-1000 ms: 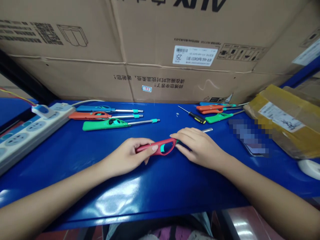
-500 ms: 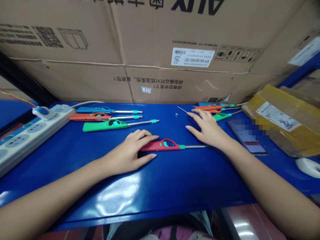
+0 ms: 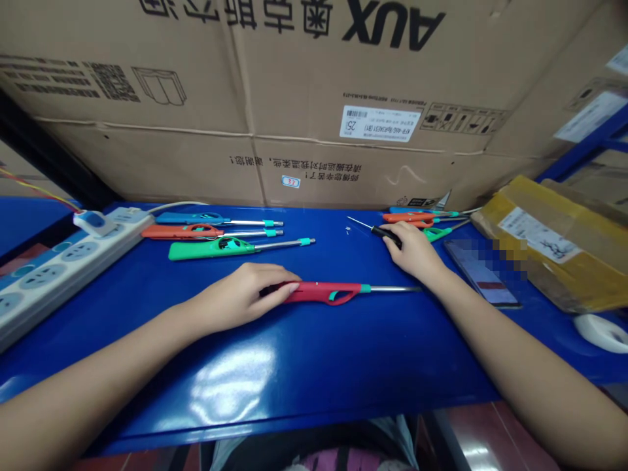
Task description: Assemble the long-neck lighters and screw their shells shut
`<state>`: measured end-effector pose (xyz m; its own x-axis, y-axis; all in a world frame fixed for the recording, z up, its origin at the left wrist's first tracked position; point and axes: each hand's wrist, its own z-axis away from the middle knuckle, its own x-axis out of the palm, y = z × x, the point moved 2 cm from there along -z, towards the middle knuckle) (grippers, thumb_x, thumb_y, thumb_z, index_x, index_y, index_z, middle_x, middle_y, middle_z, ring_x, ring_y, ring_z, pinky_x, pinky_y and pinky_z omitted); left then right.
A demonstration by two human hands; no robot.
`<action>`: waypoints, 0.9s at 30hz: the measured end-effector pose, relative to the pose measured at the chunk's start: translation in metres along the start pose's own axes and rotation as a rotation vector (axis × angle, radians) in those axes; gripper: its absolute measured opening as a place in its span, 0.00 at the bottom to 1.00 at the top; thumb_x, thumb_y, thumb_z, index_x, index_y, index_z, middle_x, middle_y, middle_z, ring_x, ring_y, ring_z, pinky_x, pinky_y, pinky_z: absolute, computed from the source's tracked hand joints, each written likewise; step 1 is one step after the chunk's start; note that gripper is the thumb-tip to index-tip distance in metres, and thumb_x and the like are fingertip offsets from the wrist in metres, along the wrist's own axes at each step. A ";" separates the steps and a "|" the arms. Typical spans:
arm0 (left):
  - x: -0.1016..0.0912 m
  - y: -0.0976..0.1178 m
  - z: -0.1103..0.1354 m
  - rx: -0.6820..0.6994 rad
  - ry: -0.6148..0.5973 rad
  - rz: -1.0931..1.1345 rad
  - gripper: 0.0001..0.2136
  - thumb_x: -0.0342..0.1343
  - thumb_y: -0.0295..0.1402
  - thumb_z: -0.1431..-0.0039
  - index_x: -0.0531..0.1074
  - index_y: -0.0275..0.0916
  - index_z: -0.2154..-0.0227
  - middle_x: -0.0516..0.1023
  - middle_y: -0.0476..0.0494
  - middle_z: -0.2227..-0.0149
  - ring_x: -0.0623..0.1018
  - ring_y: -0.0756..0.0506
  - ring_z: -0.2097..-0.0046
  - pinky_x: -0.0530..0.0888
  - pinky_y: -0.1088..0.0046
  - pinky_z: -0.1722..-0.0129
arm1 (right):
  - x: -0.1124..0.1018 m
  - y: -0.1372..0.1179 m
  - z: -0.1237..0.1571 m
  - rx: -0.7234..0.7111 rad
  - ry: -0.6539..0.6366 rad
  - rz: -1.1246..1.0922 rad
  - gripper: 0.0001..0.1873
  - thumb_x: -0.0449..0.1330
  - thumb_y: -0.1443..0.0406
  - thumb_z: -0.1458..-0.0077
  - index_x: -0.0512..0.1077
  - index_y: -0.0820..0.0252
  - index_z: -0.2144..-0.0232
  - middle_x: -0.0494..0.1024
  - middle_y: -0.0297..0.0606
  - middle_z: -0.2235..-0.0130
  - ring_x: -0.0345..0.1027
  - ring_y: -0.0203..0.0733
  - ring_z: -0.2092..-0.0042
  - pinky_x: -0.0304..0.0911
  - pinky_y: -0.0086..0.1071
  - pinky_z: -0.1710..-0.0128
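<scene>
A red long-nosed lighter [image 3: 328, 292] with a teal trigger lies on the blue table [image 3: 314, 366], its metal tube pointing right. My left hand [image 3: 245, 297] is closed over the handle end of it and presses it flat. My right hand [image 3: 415, 250] is farther back, fingers curled around the black handle of a small screwdriver [image 3: 375, 229] whose thin shaft points left.
A blue, an orange and a green lighter [image 3: 216, 247] lie side by side at the back left beside a white power strip [image 3: 53, 268]. More lighters [image 3: 417, 218] lie behind my right hand. A phone [image 3: 483, 271], a taped package [image 3: 554, 242], a tape roll [image 3: 603, 330] and a big cardboard box [image 3: 304, 98] are around.
My right hand let go of the red lighter, reached back and closed on the screwdriver. My left hand laid the lighter flat and holds its handle.
</scene>
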<state>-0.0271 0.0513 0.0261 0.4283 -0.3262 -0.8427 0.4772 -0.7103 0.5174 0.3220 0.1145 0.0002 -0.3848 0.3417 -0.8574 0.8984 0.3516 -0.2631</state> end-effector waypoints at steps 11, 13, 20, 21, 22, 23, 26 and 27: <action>0.001 -0.005 0.001 -0.016 -0.002 -0.055 0.16 0.57 0.41 0.34 0.75 0.39 0.49 0.75 0.41 0.52 0.77 0.44 0.54 0.75 0.68 0.51 | -0.034 -0.021 0.001 0.040 0.064 -0.173 0.12 0.58 0.64 0.47 0.80 0.59 0.64 0.84 0.43 0.59 0.78 0.52 0.56 0.71 0.44 0.53; 0.002 -0.005 0.001 -0.009 -0.001 -0.044 0.15 0.56 0.40 0.34 0.74 0.40 0.49 0.75 0.41 0.52 0.77 0.44 0.54 0.75 0.68 0.51 | -0.033 -0.026 0.003 0.040 0.045 -0.192 0.12 0.58 0.64 0.49 0.81 0.59 0.65 0.84 0.42 0.61 0.78 0.50 0.59 0.71 0.41 0.57; 0.012 -0.001 -0.003 -0.011 0.054 0.065 0.15 0.60 0.40 0.36 0.76 0.39 0.50 0.75 0.43 0.56 0.77 0.46 0.57 0.75 0.71 0.55 | -0.042 -0.036 0.004 0.069 0.118 -0.314 0.12 0.60 0.63 0.49 0.80 0.61 0.65 0.83 0.43 0.60 0.77 0.48 0.58 0.69 0.38 0.56; 0.014 0.001 -0.004 -0.009 0.062 0.082 0.16 0.61 0.40 0.36 0.76 0.39 0.50 0.75 0.43 0.56 0.77 0.47 0.57 0.75 0.71 0.55 | -0.046 -0.039 0.005 0.087 0.143 -0.377 0.11 0.61 0.63 0.49 0.80 0.61 0.64 0.83 0.42 0.60 0.77 0.47 0.58 0.69 0.38 0.56; 0.017 0.004 -0.005 -0.003 0.065 0.097 0.16 0.61 0.40 0.37 0.76 0.39 0.49 0.75 0.43 0.56 0.77 0.47 0.57 0.75 0.71 0.55 | -0.049 -0.044 0.006 0.112 0.166 -0.462 0.10 0.63 0.62 0.49 0.80 0.61 0.64 0.83 0.41 0.62 0.76 0.45 0.60 0.69 0.36 0.59; 0.020 0.007 -0.006 0.003 0.067 0.109 0.17 0.62 0.41 0.37 0.75 0.38 0.49 0.75 0.43 0.56 0.77 0.46 0.57 0.75 0.71 0.55 | -0.053 -0.049 0.007 0.141 0.178 -0.556 0.10 0.64 0.62 0.48 0.79 0.61 0.65 0.81 0.39 0.65 0.75 0.42 0.64 0.68 0.34 0.63; 0.030 0.016 -0.009 0.023 0.081 0.148 0.20 0.64 0.42 0.40 0.75 0.37 0.49 0.75 0.42 0.56 0.77 0.46 0.56 0.75 0.70 0.53 | -0.061 -0.070 0.011 0.239 0.156 -0.879 0.10 0.66 0.60 0.46 0.78 0.60 0.64 0.69 0.28 0.80 0.58 0.31 0.80 0.54 0.28 0.80; 0.032 0.019 -0.010 0.029 0.085 0.162 0.20 0.65 0.42 0.41 0.75 0.38 0.49 0.75 0.42 0.56 0.77 0.46 0.56 0.75 0.70 0.53 | -0.063 -0.079 0.012 0.263 0.143 -0.994 0.09 0.67 0.60 0.46 0.78 0.59 0.64 0.66 0.26 0.81 0.55 0.30 0.81 0.50 0.27 0.81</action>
<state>0.0034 0.0337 0.0102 0.5619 -0.3844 -0.7325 0.3746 -0.6712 0.6396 0.2776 0.0543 0.0701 -0.9835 0.1076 -0.1453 0.1736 0.3360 -0.9257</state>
